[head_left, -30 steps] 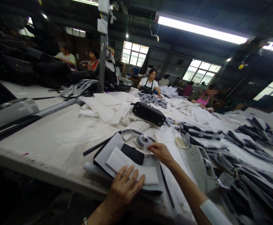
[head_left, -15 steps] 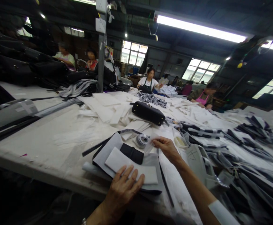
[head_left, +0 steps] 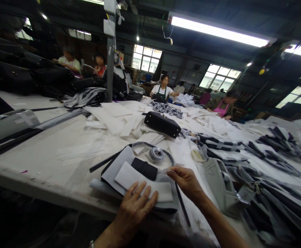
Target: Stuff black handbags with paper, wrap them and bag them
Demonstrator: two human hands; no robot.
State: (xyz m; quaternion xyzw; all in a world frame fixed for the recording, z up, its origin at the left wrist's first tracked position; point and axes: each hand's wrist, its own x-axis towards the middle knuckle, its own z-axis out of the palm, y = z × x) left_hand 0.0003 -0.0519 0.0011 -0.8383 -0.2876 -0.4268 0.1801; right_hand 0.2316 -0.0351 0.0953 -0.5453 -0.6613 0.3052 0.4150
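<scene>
My left hand [head_left: 137, 206] lies with fingers spread on a white padding sheet [head_left: 144, 181] near the table's front edge. Beneath the padding is a flat black bag [head_left: 166, 209], partly covered by a pale grey wrapping sheet [head_left: 123, 156]. A black strap piece [head_left: 144, 168] shows just behind the padding. Thumb and fingers of my right hand [head_left: 185, 179] pinch the edge of a thin translucent sheet [head_left: 162, 171] at the bag's right side. Behind the bag sits a wrapped coiled strap [head_left: 156, 154], with a long dark strap [head_left: 106, 162] curving round it.
A finished-looking black bag [head_left: 162, 124] lies farther back among loose white sheets [head_left: 114, 115]. To the right are a grey plastic holder [head_left: 219, 182] and heaps of wrapped straps [head_left: 271, 199]. A metal post [head_left: 110, 69] rises from the table [head_left: 49, 162]. Several co-workers sit beyond.
My right hand has come down and nearer to the bag, bringing the translucent sheet lower over its right side. My left hand has stayed on the padding.
</scene>
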